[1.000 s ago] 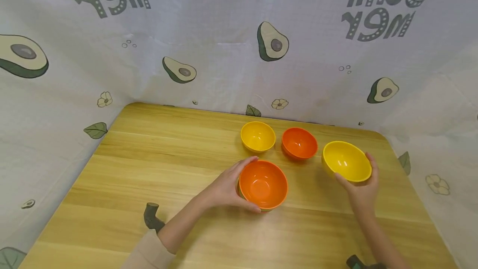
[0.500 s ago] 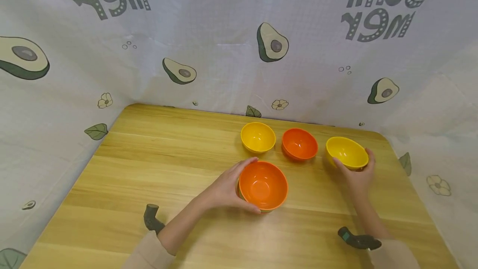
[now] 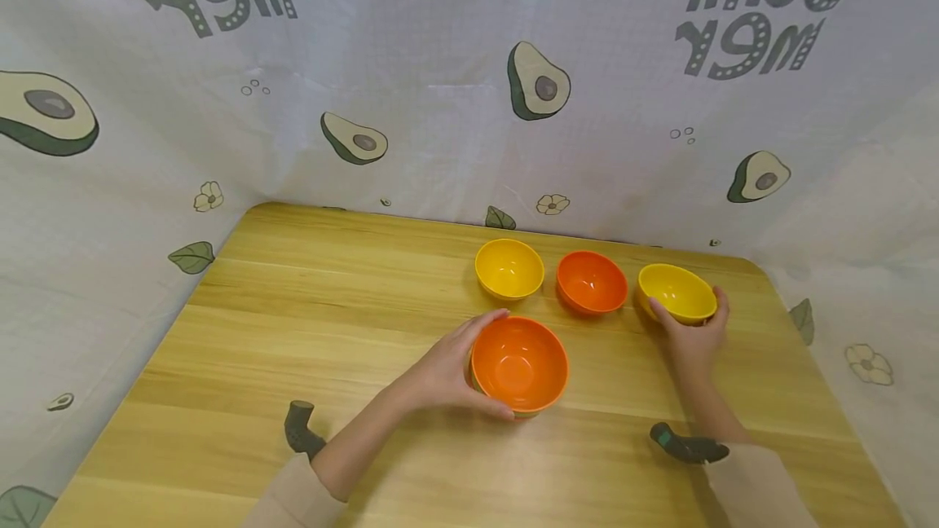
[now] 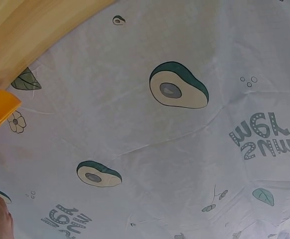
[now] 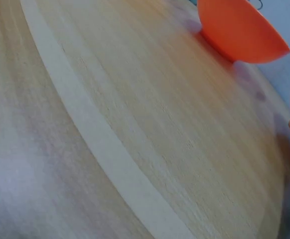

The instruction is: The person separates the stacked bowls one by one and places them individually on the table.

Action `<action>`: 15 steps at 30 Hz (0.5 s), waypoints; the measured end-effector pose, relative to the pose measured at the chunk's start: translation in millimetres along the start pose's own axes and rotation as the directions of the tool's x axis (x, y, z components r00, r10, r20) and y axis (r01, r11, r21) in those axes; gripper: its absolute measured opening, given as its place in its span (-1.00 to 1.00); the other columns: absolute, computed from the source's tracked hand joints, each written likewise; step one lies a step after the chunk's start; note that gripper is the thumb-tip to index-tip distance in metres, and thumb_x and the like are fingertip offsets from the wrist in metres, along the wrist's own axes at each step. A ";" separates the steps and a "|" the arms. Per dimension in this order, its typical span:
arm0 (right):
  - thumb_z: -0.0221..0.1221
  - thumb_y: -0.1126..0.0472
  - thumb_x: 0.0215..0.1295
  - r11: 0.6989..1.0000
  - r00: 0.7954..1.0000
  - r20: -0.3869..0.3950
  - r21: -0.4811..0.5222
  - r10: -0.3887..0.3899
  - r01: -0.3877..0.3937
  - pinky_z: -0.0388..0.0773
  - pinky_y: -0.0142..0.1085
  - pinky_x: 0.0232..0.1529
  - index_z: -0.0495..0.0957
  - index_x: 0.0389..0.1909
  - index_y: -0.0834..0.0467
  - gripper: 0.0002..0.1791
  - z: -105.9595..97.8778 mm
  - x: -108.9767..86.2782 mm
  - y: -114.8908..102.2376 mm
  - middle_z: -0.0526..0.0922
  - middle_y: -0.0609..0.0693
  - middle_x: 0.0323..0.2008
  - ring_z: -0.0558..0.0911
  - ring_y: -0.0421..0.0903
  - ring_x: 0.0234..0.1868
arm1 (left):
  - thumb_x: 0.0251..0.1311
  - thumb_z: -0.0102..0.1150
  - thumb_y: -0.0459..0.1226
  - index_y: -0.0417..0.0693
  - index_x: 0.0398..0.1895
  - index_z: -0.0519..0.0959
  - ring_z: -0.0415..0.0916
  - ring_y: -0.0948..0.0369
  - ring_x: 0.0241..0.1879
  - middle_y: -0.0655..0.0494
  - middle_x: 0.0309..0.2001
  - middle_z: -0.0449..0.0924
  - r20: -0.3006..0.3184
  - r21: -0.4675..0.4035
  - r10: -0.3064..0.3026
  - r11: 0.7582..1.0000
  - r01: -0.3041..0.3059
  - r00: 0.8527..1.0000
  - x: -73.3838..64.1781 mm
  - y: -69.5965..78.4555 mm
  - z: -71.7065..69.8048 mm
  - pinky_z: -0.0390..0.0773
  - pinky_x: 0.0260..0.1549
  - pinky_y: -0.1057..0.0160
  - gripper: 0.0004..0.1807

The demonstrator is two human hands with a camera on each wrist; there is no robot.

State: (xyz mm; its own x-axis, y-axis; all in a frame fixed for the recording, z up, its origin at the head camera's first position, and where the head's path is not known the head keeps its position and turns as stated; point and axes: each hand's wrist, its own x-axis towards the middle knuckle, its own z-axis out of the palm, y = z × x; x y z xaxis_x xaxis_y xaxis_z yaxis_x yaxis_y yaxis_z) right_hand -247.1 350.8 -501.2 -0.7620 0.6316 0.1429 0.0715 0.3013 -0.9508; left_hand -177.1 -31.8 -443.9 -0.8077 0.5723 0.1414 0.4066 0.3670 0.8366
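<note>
In the head view my left hand (image 3: 447, 373) holds the near side of a large orange bowl (image 3: 519, 365), thumb and fingers spread around its wall. A thin greenish edge shows under that bowl's front rim. My right hand (image 3: 697, 341) grips a yellow bowl (image 3: 675, 292) at the far right, thumb on its front and fingers along its right side. This bowl tilts slightly. Left of it sit a smaller red-orange bowl (image 3: 591, 283) and a small yellow bowl (image 3: 509, 269), side by side. The right wrist view catches the red-orange bowl (image 5: 239, 30) at its top right.
The wooden table (image 3: 330, 283) has rounded back corners. A white cloth (image 3: 425, 47) printed with avocados hangs right behind it and along both sides. Dark curved wrist pieces (image 3: 301, 429) stick out from both forearms above the table.
My right hand has carried the yellow bowl back and slightly left, lower toward the table and in line with the other bowls. The left hand and its orange bowl have stayed put.
</note>
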 end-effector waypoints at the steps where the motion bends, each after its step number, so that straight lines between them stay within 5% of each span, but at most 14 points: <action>1: 0.43 0.08 -0.11 1.000 1.000 -0.005 0.008 0.000 0.001 0.04 -0.41 0.34 0.03 0.37 -0.10 0.03 0.1 0.8 1.5 0.15 -0.02 0.34 0.20 -0.16 0.29 | -0.41 0.49 0.16 0.33 0.41 -0.04 0.21 0.23 0.26 0.32 0.32 0.15 0.004 0.002 -0.003 1.000 0.003 1.000 -0.1 0.1 0.2 0.33 0.18 0.03 0.23; 15: 0.45 0.10 -0.15 0.999 0.999 0.043 -0.036 0.019 -0.017 0.03 -0.35 0.36 -0.07 0.40 -0.07 0.13 0.3 2.0 10.3 0.07 -0.02 0.37 0.15 -0.14 0.33 | -0.40 0.48 0.16 0.36 0.40 -0.05 0.20 0.25 0.27 0.35 0.33 0.14 0.008 -0.012 -0.018 1.000 0.018 1.000 0.2 -2.0 0.4 0.31 0.19 0.03 0.22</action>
State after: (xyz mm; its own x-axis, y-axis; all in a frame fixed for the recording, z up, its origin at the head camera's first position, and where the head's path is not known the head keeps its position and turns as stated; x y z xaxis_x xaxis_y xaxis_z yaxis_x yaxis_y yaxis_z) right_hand -248.1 355.0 -510.8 -0.7873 0.6061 0.1134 0.1073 0.3157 -0.9428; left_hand -177.9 -32.2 -445.8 -0.8114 0.5716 0.1218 0.3864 0.3683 0.8456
